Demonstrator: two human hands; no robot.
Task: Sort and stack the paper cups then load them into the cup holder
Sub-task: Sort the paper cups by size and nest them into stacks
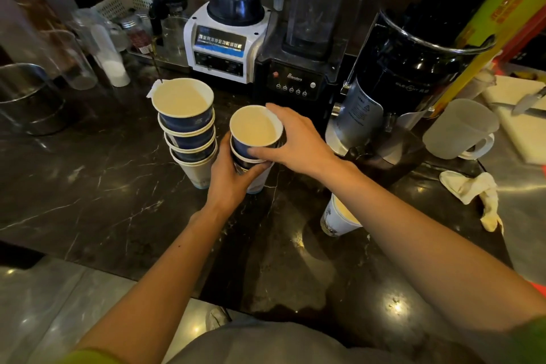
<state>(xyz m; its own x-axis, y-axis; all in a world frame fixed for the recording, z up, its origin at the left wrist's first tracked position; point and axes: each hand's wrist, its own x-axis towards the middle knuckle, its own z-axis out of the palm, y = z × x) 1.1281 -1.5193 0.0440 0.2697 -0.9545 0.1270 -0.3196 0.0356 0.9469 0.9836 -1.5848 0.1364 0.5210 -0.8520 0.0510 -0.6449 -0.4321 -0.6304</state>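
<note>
a drinks shop's preparation area: commercial blenders (227,38), a juicer (413,80) and stacked paper cups (186,127) crowd a dark marble worktop (88,186).

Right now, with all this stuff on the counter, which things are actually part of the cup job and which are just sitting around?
Part of the job:
- stack in both hands: left hand low, right hand on the top cup
- taller cup stack beside it
- single cup near the right forearm

Just lying about:
- white blender
- black blender
- juicer
- frosted mug
- crumpled cloth
- knife
</note>
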